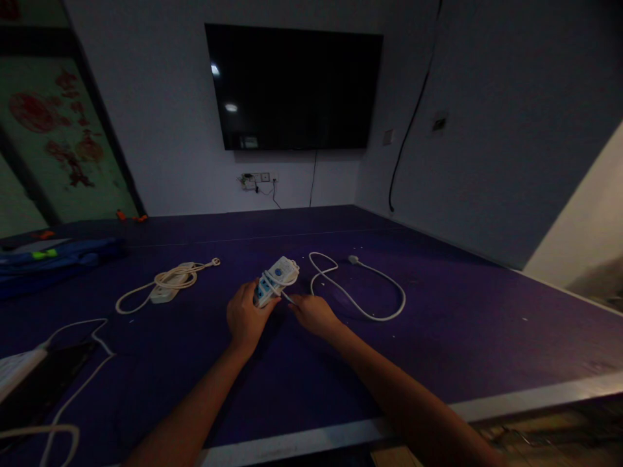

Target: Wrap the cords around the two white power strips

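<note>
My left hand (244,314) grips the near end of a white power strip (281,272) with blue sockets, tilted above the purple table. Part of its white cord is wound around the strip's body. Between the fingers of my right hand (315,312), just to the right, the cord (288,298) is pinched. From there the loose length (343,292) curves over the tabletop in a wide loop. Its plug (353,259) lies on the table at the back right of my hands. My palms hide part of the strip and of the cord.
Left of my hands lies a second power strip (164,293) with its cord coiled on it. Another white strip (19,370) and a dark flat object (53,383) are at the near left. Blue cloth (63,256) lies behind them. A television (296,91) hangs on the wall.
</note>
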Demonstrator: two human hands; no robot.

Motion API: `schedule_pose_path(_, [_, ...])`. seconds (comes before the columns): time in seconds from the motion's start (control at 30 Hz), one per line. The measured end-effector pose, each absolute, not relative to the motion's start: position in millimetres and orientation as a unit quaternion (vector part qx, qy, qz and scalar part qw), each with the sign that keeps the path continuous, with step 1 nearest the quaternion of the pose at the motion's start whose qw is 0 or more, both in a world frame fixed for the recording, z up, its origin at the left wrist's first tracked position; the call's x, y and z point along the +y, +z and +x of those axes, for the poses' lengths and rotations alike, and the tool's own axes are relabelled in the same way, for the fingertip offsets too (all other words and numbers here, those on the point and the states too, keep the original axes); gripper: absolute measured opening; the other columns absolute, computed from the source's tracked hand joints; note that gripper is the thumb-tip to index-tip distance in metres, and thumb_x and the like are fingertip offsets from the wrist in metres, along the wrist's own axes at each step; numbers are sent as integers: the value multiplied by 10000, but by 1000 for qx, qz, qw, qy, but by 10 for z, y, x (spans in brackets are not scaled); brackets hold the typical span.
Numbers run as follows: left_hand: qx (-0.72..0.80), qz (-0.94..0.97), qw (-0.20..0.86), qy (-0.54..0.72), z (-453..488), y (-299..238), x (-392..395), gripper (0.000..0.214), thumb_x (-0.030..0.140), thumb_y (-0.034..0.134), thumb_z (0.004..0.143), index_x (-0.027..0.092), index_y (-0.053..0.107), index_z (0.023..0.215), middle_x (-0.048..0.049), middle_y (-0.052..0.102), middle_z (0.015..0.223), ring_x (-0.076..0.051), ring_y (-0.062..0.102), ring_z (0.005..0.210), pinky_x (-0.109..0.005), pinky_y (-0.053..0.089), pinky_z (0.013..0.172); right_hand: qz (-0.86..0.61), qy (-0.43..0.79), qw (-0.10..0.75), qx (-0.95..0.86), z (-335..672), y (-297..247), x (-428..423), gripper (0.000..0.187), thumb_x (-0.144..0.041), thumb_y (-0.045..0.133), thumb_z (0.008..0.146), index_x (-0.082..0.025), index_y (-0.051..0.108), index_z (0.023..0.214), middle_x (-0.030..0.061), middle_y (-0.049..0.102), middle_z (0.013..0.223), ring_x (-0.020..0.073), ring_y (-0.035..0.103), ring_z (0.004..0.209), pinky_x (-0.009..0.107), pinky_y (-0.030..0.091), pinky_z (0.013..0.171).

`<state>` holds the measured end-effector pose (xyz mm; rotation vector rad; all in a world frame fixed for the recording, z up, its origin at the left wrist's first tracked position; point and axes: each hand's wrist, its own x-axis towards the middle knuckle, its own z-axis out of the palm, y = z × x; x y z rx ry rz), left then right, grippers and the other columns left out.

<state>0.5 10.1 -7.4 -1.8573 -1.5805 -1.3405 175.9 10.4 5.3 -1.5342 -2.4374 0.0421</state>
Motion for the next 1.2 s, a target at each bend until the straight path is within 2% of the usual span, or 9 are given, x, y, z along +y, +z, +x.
schedule_pose_path(0.17, [-630, -621, 137, -447, -48, -55, 135, 544, 528, 656, 693, 150, 596, 1080, -107, 669, 934, -259, 634, 851, -329, 463, 704, -521, -44, 78, -849, 1667, 133, 32, 309, -261, 333, 932, -143, 605, 1018, 143, 688, 968, 221, 663, 862, 272, 471, 707])
schedule_pose_path(0.37, [-634, -656, 155, -379, -71, -1, 92, 432, 353, 627, 750, 145, 571, 1124, -106, 658, 1007, -255, 615, 926, -333, 446, 764, -462, -80, 79, -880, 1583, 145, -28, 348, -255, 269, 956, -124, 576, 1055, 151, 672, 940, 214, 656, 801, 284, 487, 653])
schedule_pose_path(0.57, [-592, -721, 185, -309, -46, -33, 42, 499, 410, 547, 797, 134, 545, 1213, -130, 625, 1118, -280, 585, 985, -387, 433, 814, -390, -135, 69, -908, 1610, 144, -32, 319, -234, 295, 961, -109, 583, 1012, 141, 659, 893, 210, 641, 820, 286, 489, 647])
schedule_pose_path(0.7, [-566, -743, 208, -291, -33, -58, 57, 479, 333, 573, 787, 149, 545, 1228, -130, 623, 1130, -276, 583, 996, -387, 436, 836, -379, -159, 106, -906, 1693, 174, -21, 268, -238, 354, 953, -114, 592, 967, 132, 655, 895, 197, 631, 825, 276, 472, 650])
schedule_pose_path(0.83, [-502, -782, 234, -285, -23, -51, 87, 465, 225, 634, 733, 180, 571, 1191, -122, 645, 1083, -272, 596, 962, -387, 449, 829, -390, -154, 175, -891, 1853, 187, 13, 274, -349, 445, 919, -131, 611, 912, 119, 652, 862, 197, 628, 791, 268, 437, 640])
schedule_pose_path(0.93, [-460, -808, 236, -283, -29, -40, 97, 479, 217, 663, 708, 201, 575, 1178, -114, 654, 1060, -268, 598, 948, -394, 457, 820, -411, -124, 249, -868, 1975, 180, 54, 347, -480, 535, 843, -148, 623, 893, 102, 656, 834, 194, 621, 762, 258, 407, 628])
schedule_pose_path(1.03, [-425, -833, 226, -273, -35, -11, 73, 483, 228, 662, 711, 223, 570, 1186, -105, 654, 1070, -261, 594, 958, -393, 456, 820, -422, -67, 307, -850, 2052, 204, 76, 479, -588, 650, 692, -165, 636, 916, 77, 656, 830, 183, 613, 738, 248, 391, 614])
schedule_pose_path(1.1, [-400, -853, 220, -254, -30, 21, 38, 483, 228, 656, 717, 214, 569, 1191, -106, 653, 1078, -258, 586, 980, -384, 450, 830, -405, -34, 331, -852, 2076, 241, 69, 628, -618, 705, 592, -184, 624, 1039, 66, 648, 885, 177, 608, 761, 245, 401, 632])
schedule_pose_path(1.2, [-373, -873, 223, -221, -11, 68, -18, 470, 245, 642, 731, 183, 571, 1191, -118, 656, 1056, -264, 580, 985, -381, 443, 830, -372, -4, 348, -861, 2086, 298, 43, 886, -639, 741, 497, -226, 520, 1249, 64, 621, 997, 184, 601, 831, 262, 429, 685])
